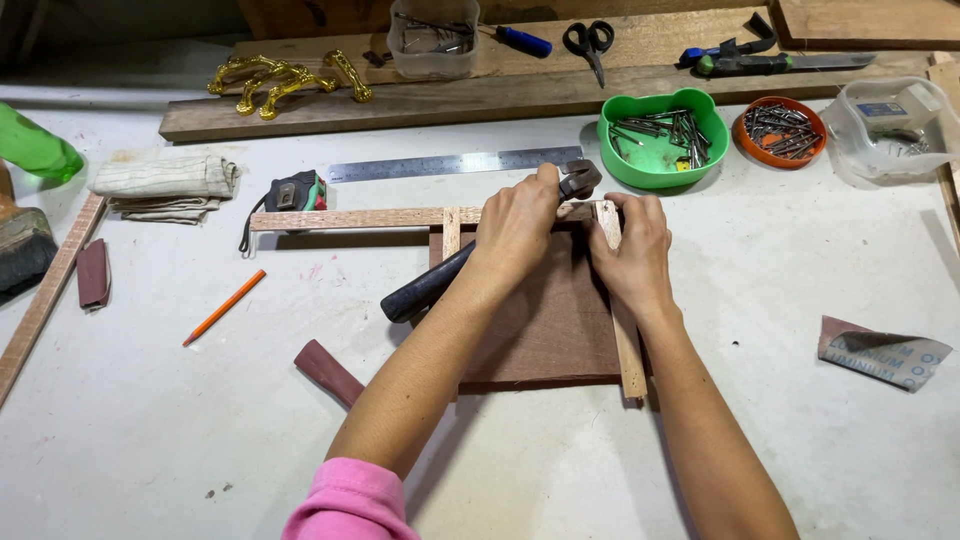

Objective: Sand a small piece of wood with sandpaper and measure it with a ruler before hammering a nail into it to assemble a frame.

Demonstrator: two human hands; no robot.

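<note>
I see left hand [515,225] fisted round hammer [470,265], head at 12 o'clock over thin strip [620,310]. Right hand [632,250] pinches strip top against brown board [545,320]. Strip looks light, stiff, likely splits; hold near joint. Nail bowl [660,135] at 1 o'clock.

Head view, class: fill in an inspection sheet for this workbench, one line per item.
Surface: white bench, scuffed.
Job's things: brown board framed by pale strips; hammer.
Clutter: pencil, steel ruler, tape measure, green nail bowl, orange nail dish, scissors, brass handles, sandpaper, folded cloth.
Grippers: left hand grips the hammer near its head; right hand fingers steady the corner strip.
Cables: nothing seen.
Surroundings: planks along the back.
</note>
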